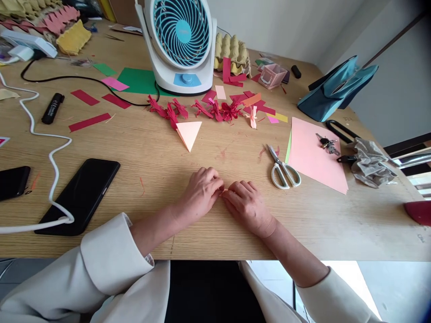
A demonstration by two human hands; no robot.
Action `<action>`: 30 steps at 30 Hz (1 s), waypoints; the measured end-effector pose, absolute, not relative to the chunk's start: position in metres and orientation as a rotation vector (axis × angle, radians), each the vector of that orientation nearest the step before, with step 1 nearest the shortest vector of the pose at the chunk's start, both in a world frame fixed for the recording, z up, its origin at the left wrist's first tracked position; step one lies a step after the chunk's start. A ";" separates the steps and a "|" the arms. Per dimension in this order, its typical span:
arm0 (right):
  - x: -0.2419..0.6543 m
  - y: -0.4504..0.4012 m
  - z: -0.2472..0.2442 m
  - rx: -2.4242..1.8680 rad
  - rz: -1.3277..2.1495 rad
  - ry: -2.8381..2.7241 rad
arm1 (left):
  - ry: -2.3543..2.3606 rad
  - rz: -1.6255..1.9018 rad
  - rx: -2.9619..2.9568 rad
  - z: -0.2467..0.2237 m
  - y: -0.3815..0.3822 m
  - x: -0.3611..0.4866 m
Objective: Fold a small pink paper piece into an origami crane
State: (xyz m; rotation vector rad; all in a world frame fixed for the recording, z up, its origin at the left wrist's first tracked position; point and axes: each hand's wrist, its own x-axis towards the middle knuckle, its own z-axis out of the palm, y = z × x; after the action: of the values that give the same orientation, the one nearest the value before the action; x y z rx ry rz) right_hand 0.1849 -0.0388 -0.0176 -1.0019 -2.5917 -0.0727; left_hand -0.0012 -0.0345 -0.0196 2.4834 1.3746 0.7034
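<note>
Near the table's front edge, my left hand (204, 190) and my right hand (247, 204) almost meet, each closed in a pinch. Between the fingertips shows a sliver of a small piece of paper (223, 191), pale orange and mostly hidden by the fingers. A folded pale pink paper triangle (189, 134) lies beyond my left hand. Behind it runs a row of crumpled red paper flowers (217, 110), with a light pink twisted paper piece (252, 117) at its right end. To the right of my right hand, white-handled scissors (283, 169) rest partly open on the table.
A white and blue fan (182, 45) stands at the back on green paper (134, 80). Pink sheets (313, 157) with keys (328, 144) lie right, near a teal bag (333, 92). At left are a black phone (82, 193), a white cable (54, 170) and a marker (53, 108).
</note>
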 end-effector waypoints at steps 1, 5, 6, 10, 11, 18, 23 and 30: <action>0.185 -0.039 -0.017 -1.007 -0.052 -2.592 | 1.328 0.694 2.513 -0.021 -0.036 -0.001; 0.187 -0.040 -0.018 -1.028 0.034 -2.589 | 1.261 0.617 2.585 -0.025 -0.040 -0.003; 0.187 -0.040 -0.018 -1.040 0.055 -2.586 | 1.276 0.611 2.597 -0.025 -0.042 -0.003; 0.188 -0.040 -0.019 -1.102 0.096 -2.580 | 1.280 0.631 2.612 -0.022 -0.045 -0.005; 0.187 -0.040 -0.020 -1.122 0.103 -2.577 | 1.285 0.629 2.615 -0.021 -0.046 -0.006; 0.187 -0.039 -0.024 -1.217 0.207 -2.509 | 1.353 0.563 2.670 -0.020 -0.045 -0.002; 0.197 -0.040 -0.021 -1.212 0.324 -2.446 | 1.354 0.578 2.678 -0.020 -0.045 0.001; 0.207 -0.041 -0.017 -1.236 0.396 -2.421 | 1.387 0.595 2.569 -0.019 -0.046 0.001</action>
State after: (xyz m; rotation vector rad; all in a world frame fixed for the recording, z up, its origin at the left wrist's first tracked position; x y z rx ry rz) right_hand 0.2069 -0.0412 -0.0170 -1.2364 -2.4213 0.3956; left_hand 0.0014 -0.0458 -0.0193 2.5690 1.3869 0.5949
